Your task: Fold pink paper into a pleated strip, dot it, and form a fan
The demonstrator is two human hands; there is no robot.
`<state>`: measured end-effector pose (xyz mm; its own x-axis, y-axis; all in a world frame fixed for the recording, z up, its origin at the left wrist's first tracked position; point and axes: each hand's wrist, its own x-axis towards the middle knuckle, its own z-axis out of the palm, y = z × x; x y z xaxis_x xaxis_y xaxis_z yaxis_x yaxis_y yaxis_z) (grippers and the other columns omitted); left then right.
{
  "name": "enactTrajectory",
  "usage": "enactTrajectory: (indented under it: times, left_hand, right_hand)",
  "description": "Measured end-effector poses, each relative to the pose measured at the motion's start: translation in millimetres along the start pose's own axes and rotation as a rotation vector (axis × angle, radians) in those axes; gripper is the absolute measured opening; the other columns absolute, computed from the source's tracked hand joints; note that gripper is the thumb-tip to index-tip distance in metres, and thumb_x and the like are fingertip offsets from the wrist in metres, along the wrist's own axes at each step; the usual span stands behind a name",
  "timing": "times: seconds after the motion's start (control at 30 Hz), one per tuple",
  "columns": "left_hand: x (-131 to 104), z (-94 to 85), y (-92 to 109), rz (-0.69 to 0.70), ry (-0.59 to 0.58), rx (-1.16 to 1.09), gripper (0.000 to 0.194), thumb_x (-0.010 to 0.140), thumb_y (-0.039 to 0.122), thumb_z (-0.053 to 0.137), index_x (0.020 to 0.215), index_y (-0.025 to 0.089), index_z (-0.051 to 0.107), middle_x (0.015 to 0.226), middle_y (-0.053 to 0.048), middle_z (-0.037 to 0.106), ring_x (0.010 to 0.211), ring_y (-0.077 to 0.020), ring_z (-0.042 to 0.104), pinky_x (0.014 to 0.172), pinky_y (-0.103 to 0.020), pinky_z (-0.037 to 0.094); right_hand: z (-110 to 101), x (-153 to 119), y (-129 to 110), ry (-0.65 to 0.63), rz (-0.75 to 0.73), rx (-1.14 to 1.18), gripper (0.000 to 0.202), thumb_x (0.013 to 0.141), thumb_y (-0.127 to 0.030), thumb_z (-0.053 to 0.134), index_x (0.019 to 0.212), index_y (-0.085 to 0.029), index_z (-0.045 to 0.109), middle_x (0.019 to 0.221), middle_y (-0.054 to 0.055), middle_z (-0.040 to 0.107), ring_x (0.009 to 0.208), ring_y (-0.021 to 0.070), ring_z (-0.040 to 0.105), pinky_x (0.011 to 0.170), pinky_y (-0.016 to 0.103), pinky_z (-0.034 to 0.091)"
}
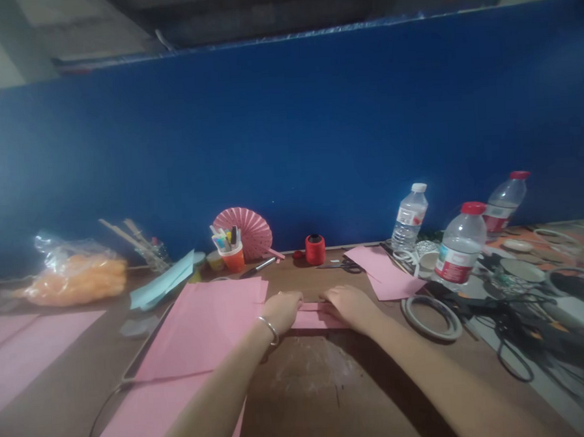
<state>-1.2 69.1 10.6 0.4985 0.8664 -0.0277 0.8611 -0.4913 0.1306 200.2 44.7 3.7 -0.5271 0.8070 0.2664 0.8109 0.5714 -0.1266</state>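
Note:
A narrow folded strip of pink paper [317, 318] lies on the brown table between my hands. My left hand [283, 310], with a silver bangle at the wrist, is closed at the strip's left end, fingertips pressed on its upper edge. At the right end my right hand [350, 305] curls its fingers over the same folded edge. Left of my left hand is a stack of pink paper sheets [200, 327]. A pleated pink paper fan [248, 228] stands upright at the back, partly behind a cup of pens.
Along the back are an orange pen cup [233, 257], a red thread spool [315, 250] and scissors [342, 265]. At right stand plastic bottles [462, 245] beside a tape roll [432, 318] and tangled cables [513, 337]. A bag of orange material [74, 275] lies left.

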Motion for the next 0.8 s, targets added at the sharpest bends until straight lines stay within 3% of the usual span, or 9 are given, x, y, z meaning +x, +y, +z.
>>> enactTrajectory:
  times: [0.13, 0.33, 0.53, 0.8]
  left_hand:
    - [-3, -4.0, 2, 0.0, 0.012, 0.086, 0.025, 0.087, 0.028, 0.031, 0.092, 0.02, 0.054, 0.081, -0.006, 0.063, 0.076, -0.0198, 0.058, 0.067, -0.03, 0.039]
    - [-7, -4.9, 16, 0.12, 0.04, 0.177, 0.024, 0.087, 0.025, 0.033, 0.09, 0.017, 0.055, 0.091, -0.009, 0.06, 0.091, -0.0245, 0.052, 0.08, -0.039, 0.034]
    - [-6, 0.5, 24, 0.155, 0.051, 0.199, 0.027, 0.085, 0.03, 0.04, 0.106, 0.017, 0.05, 0.101, -0.009, 0.054, 0.095, -0.0236, 0.049, 0.08, -0.035, 0.036]
    - [-2, 4.5, 17, 0.144, 0.028, 0.197, 0.02, 0.084, 0.025, 0.042, 0.1, 0.017, 0.051, 0.097, -0.008, 0.055, 0.09, -0.0226, 0.052, 0.076, -0.034, 0.039]
  right_hand:
    - [5, -1, 2, -0.084, -0.002, -0.076, 0.026, 0.087, -0.032, 0.038, 0.097, -0.021, 0.058, 0.085, 0.007, 0.062, 0.081, 0.02, 0.056, 0.069, 0.027, 0.038]
    - [2, -2, 6, -0.141, 0.016, -0.042, 0.029, 0.088, -0.024, 0.035, 0.11, -0.021, 0.053, 0.09, 0.008, 0.058, 0.083, 0.0183, 0.054, 0.068, 0.024, 0.035]
    - [-1, -4, 3, -0.107, -0.013, 0.04, 0.035, 0.088, -0.025, 0.033, 0.119, -0.018, 0.045, 0.09, 0.008, 0.056, 0.081, 0.0187, 0.053, 0.066, 0.025, 0.035]
    - [-7, -1, 5, -0.117, -0.044, 0.041, 0.038, 0.088, -0.032, 0.035, 0.121, -0.017, 0.043, 0.091, 0.008, 0.056, 0.083, 0.019, 0.052, 0.067, 0.026, 0.035]
